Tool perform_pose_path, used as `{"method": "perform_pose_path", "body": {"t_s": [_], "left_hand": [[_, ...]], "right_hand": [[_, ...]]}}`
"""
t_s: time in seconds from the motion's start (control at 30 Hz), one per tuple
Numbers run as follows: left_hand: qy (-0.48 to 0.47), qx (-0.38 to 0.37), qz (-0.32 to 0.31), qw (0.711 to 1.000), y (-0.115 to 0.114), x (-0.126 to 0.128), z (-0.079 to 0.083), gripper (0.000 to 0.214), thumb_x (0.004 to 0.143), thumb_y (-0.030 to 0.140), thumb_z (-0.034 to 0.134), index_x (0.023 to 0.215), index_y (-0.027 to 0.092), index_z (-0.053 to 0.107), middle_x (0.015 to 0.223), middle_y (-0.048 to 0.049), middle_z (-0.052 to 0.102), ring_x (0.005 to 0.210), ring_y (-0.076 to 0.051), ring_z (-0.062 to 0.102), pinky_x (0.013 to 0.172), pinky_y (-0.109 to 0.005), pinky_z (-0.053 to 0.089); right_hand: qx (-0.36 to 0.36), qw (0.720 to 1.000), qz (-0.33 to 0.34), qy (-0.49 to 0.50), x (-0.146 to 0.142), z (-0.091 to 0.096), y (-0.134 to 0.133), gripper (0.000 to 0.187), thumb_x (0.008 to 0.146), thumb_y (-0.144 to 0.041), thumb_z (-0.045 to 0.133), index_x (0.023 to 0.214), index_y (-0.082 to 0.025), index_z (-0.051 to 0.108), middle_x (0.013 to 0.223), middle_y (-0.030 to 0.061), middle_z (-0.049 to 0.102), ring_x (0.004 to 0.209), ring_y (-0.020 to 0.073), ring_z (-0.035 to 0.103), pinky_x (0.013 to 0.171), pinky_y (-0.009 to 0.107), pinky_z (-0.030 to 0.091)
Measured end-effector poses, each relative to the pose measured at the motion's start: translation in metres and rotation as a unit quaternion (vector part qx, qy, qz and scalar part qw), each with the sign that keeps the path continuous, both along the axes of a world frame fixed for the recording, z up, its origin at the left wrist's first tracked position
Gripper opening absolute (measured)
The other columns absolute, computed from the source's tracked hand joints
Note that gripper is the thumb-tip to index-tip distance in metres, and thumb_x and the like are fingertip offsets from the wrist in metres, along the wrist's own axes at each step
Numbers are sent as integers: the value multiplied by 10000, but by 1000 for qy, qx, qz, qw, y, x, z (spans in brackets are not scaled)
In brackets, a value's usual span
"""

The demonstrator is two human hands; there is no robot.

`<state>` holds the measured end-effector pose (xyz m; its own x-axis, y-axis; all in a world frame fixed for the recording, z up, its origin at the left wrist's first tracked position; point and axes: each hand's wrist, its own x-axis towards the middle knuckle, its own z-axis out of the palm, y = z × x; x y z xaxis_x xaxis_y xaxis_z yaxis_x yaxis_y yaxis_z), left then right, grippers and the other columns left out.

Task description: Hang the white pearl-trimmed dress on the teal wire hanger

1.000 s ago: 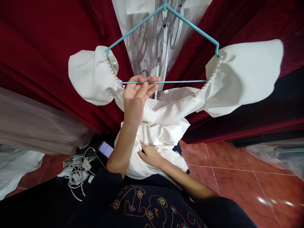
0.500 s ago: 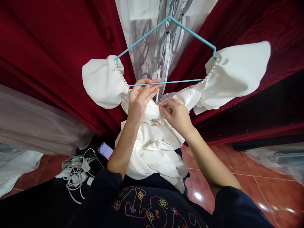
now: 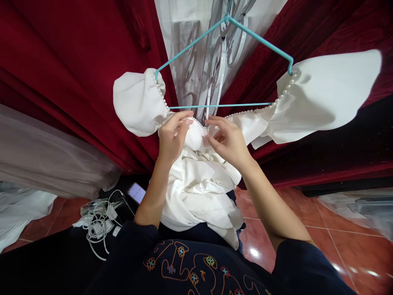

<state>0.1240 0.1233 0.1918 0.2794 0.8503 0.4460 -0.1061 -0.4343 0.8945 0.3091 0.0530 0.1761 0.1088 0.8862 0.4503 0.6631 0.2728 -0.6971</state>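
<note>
A white dress (image 3: 199, 205) with puffed sleeves and a pearl-beaded neckline hangs from a light blue hanger (image 3: 259, 39); its skirt lies gathered over my lap. My left hand (image 3: 172, 137) is at the left part of the neckline, just under the hanger's bottom bar, with thumb and fingers apart. On the other side of the neckline's centre, my right hand (image 3: 230, 141) has its fingers spread and its thumb against or just in front of the white cloth. Neither hand visibly grips anything. The hands cover parts of the beaded edge.
Dark red curtains (image 3: 76, 61) hang on both sides, with white metal scrollwork (image 3: 219, 69) behind the hanger. At my left lie a lit phone (image 3: 136, 192) and tangled white cables (image 3: 98, 231) on a black surface. Reddish floor tiles (image 3: 353, 254) show at right.
My left hand has come off the hanger's bottom bar and moved down and left. My right hand's fingers have opened from a pinch on the neckline. The hanger and sleeves have shifted right.
</note>
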Motion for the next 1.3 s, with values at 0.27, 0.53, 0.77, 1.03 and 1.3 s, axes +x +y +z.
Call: {"method": "perform_pose_path", "body": {"t_s": [0.27, 0.53, 0.77, 1.03, 1.3], "left_hand": [[190, 244, 33, 950, 14, -20, -24, 268, 1027, 303, 536, 1212, 245, 720, 1470, -106, 633, 1430, -285, 521, 1252, -494, 379], [216, 253, 65, 941, 17, -21, -39, 283, 1016, 320, 564, 1245, 249, 715, 1533, -115, 560, 1501, -312, 420, 1301, -532, 283], [254, 311, 134, 906, 13, -16, -51, 191, 923, 252, 725, 1114, 237, 724, 1390, -91, 645, 1428, -307, 491, 1235, -537, 391], [220, 353, 144, 898, 10, -21, -57, 293, 871, 235, 800, 1145, 226, 696, 1372, -119, 636, 1392, -327, 525, 1197, -546, 448], [17, 318, 66, 946, -42, -31, 12, 104, 1007, 239, 648, 1072, 271, 722, 1036, -25, 713, 994, -191, 712, 910, -382, 619]], "right_hand": [[153, 980, -52, -119, 28, 18, -15, 236, 879, -173, 601, 1089, -232, 692, 1089, 53, 753, 1071, 256, 704, 983, 479, 562], [170, 970, -22, -172, 49, -7, -3, 242, 877, -137, 553, 1044, -242, 693, 1127, 41, 749, 1133, 247, 678, 1004, 484, 540], [214, 961, -19, -176, 53, -25, 12, 214, 889, -121, 545, 990, -236, 695, 1011, 43, 744, 921, 204, 681, 876, 430, 529], [296, 939, 13, -173, 41, -16, -5, 221, 859, -112, 635, 1031, -243, 681, 995, 33, 731, 887, 190, 669, 791, 384, 535], [303, 933, -24, -193, 0, 48, -2, 256, 964, -229, 566, 1195, -307, 642, 1197, 54, 714, 1207, 272, 647, 1017, 502, 502]]}}
